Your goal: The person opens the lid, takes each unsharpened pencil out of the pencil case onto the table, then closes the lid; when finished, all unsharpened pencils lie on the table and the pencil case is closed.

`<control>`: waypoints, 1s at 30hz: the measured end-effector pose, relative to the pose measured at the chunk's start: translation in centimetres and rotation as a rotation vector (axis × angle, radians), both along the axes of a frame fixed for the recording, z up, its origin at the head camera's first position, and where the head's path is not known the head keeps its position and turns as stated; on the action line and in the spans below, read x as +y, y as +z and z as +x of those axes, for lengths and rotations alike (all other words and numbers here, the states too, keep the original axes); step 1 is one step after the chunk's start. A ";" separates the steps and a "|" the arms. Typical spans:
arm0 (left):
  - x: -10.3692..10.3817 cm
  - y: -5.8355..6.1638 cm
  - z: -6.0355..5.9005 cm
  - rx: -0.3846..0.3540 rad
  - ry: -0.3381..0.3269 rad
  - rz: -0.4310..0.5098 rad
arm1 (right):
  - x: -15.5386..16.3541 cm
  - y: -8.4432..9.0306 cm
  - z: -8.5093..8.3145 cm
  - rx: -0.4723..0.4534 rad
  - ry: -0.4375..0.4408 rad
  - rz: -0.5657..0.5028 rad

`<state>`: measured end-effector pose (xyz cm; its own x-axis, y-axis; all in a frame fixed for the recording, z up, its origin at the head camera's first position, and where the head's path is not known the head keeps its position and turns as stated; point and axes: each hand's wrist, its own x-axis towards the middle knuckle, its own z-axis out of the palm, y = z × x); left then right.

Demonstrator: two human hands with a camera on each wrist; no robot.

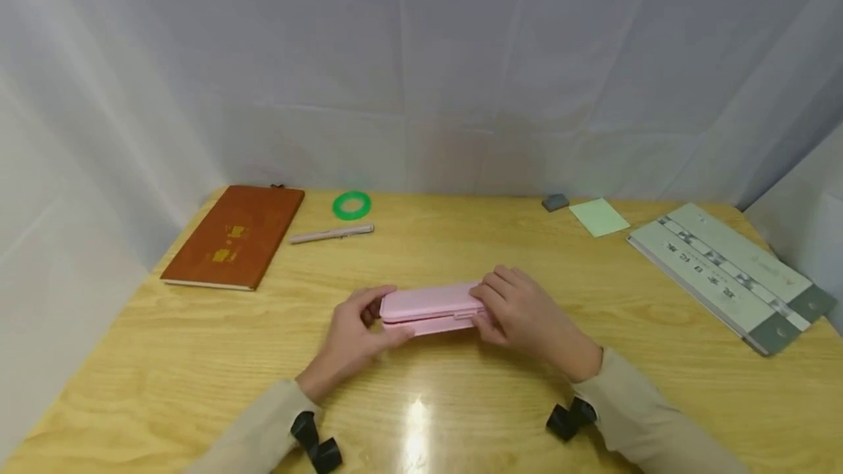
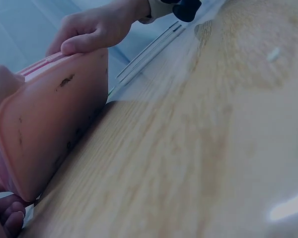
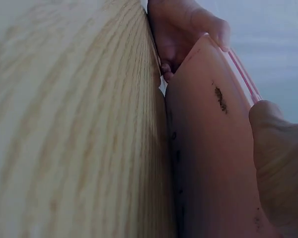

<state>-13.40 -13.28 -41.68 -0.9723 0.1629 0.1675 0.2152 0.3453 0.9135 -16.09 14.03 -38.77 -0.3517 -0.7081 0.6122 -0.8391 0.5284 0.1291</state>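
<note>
Between both hands, near the middle of the table, is a pink pencil case (image 1: 431, 303) with a thin gap along its lid seam. My left hand (image 1: 356, 331) grips its left end, thumb on the front side. The right hand (image 1: 520, 311) holds the other end, its fingers over the lid and its thumb low at the front by the clasp. From the left wrist, the case's underside (image 2: 64, 109) shows dark smudges and is tipped up from the wood. The right wrist view shows the same smudged underside (image 3: 213, 134); what the case contains is hidden.
On the wooden table (image 1: 165, 386), a brown notebook (image 1: 237, 236), a pen (image 1: 332, 233) and a green tape ring (image 1: 352, 205) lie back left. Back right are a grey eraser (image 1: 555, 202), pale green sticky notes (image 1: 599, 216) and a grey-green book (image 1: 724, 273). A white curtain (image 1: 448, 64) hangs behind.
</note>
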 end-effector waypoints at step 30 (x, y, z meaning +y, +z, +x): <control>-0.2 0.1 0.1 0.056 -0.201 -0.271 | 1.7 1.9 -9.8 -0.804 -0.182 -0.132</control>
<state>-13.26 -13.51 -41.59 -0.9067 0.3962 0.1446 0.3512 0.5194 0.7790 -25.93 15.72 -36.91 -0.8187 -0.5384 0.1996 -0.5493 0.6331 -0.5453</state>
